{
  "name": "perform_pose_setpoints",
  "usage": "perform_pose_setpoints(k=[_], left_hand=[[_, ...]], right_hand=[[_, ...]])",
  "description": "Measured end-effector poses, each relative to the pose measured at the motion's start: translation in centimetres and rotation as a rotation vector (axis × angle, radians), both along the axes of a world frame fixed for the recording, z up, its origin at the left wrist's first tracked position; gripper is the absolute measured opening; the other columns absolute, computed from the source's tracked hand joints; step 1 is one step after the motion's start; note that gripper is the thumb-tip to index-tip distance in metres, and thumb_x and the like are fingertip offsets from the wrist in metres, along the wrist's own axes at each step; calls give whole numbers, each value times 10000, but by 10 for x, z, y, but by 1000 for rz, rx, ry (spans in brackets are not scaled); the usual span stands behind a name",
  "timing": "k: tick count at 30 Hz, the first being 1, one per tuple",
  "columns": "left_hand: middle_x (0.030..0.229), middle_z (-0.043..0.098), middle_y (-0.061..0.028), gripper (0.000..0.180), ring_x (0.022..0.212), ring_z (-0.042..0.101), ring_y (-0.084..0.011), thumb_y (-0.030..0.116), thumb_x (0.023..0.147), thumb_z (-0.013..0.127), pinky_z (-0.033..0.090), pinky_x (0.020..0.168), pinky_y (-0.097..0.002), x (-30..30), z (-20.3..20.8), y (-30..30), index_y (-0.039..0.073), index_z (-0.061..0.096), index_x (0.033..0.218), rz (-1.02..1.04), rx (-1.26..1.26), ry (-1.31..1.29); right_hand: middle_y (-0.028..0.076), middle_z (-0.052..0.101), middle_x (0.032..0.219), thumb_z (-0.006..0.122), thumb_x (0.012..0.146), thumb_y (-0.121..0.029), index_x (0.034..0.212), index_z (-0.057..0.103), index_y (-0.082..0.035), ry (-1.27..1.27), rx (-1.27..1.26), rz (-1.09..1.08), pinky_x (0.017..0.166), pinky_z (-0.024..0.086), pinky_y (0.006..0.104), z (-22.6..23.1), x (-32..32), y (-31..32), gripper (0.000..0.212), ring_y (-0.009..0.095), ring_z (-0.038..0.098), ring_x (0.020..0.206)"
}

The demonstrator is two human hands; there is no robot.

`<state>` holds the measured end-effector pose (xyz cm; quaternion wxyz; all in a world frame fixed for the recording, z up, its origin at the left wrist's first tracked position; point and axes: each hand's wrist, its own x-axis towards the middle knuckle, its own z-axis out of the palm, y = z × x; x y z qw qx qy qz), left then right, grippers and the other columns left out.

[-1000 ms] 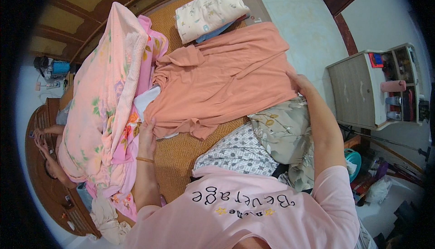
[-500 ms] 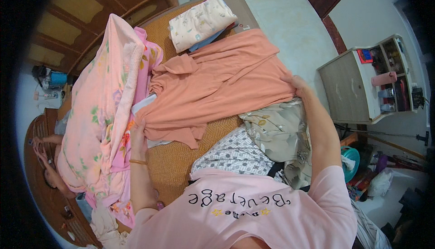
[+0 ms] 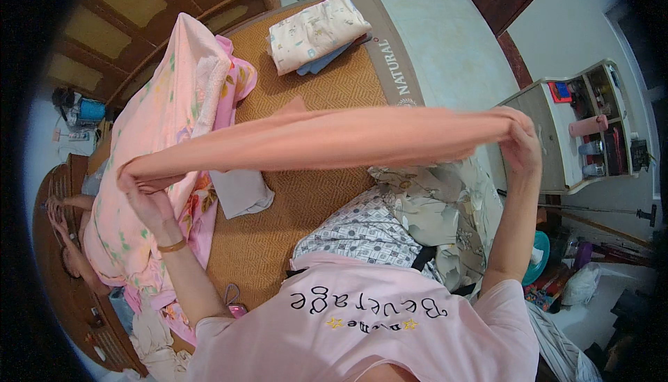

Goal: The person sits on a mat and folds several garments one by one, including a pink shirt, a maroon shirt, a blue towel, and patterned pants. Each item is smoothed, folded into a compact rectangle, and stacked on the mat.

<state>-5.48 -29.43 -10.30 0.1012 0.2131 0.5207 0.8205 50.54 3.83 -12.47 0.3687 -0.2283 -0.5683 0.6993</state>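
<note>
A peach shirt [image 3: 327,138] is stretched lengthwise in the air above the bed, bunched into a long band. At its left end my left hand [image 3: 149,204] is closed on the fabric, above the pink floral blanket [image 3: 132,194]. My right hand [image 3: 523,147] grips the other end, out past the bed's right edge. Below the shirt, a light grey cloth [image 3: 245,197] lies on the woven mat [image 3: 278,243]. Farther back sits a folded cream printed cloth [image 3: 316,30] on top of blue folded cloth [image 3: 327,60].
A person [image 3: 87,267] lies at the left beyond the blanket, hands raised. Patterned fabric [image 3: 355,232] and grey-green floral fabric [image 3: 431,201] are by my lap. A small pink item [image 3: 238,310] lies near my left elbow. To the right stands a cabinet [image 3: 543,138] with shelves.
The peach shirt has been lifted off the bed and pulled taut. My hands have moved farther apart, uncovering the mat and the light grey cloth.
</note>
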Motion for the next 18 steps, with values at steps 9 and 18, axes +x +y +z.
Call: perform_pose_setpoints(k=[9,18], left_hand=[[1045,575,-23,265,970,563,-130,284,967,480,464,851,-288,-6,-40,34,88,508,1143,-121,-185,-49],[1066,560,-42,198,993,546,-144,130,953,508,446,927,-297,-45,-194,126,44,511,1132,-222,-143,-350]], right_hand=[[85,619,1038,574,917,-253,1124,568,-10,87,-293,-207,855,473,348,-41,-8,20,320,182,586,962],[52,617,1000,550,928,-214,1048,572,-54,-155,-574,-338,811,476,328,-193,-70,107,201,177,580,897]])
